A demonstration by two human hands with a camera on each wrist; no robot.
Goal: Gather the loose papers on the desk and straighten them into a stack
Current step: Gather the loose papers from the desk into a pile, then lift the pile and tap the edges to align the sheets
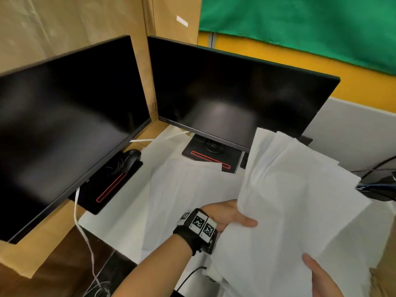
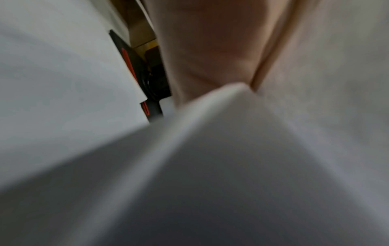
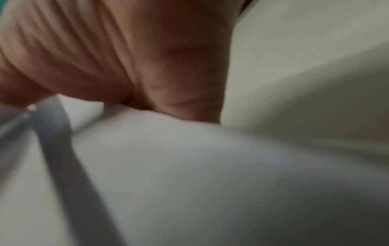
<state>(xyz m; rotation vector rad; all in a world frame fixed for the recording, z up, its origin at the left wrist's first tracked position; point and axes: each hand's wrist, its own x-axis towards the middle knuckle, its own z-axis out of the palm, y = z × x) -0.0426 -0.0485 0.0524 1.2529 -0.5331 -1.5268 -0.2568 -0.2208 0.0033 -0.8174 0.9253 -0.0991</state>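
A fanned bundle of white papers (image 1: 295, 200) is held up above the desk at the right, its sheets uneven at the top edges. My left hand (image 1: 229, 217) grips the bundle's left edge, thumb on the front and fingers hidden behind. My right hand (image 1: 319, 275) holds the lower edge, thumb lying on the front sheet. More white sheets (image 1: 182, 189) lie flat on the white desk (image 1: 100, 219) beneath. Both wrist views are blurred: the left shows my palm (image 2: 210, 41) against paper (image 2: 231, 166), the right shows skin of my hand (image 3: 105, 50) on paper (image 3: 189, 166).
Two dark monitors (image 1: 64, 125) (image 1: 235, 93) stand at the back on black bases with red stripes (image 1: 111, 185) (image 1: 210, 156). A black mouse (image 1: 132, 156) sits by the left base. A white cable (image 1: 85, 236) hangs off the desk's left edge; dark cables (image 1: 377, 185) lie at the right.
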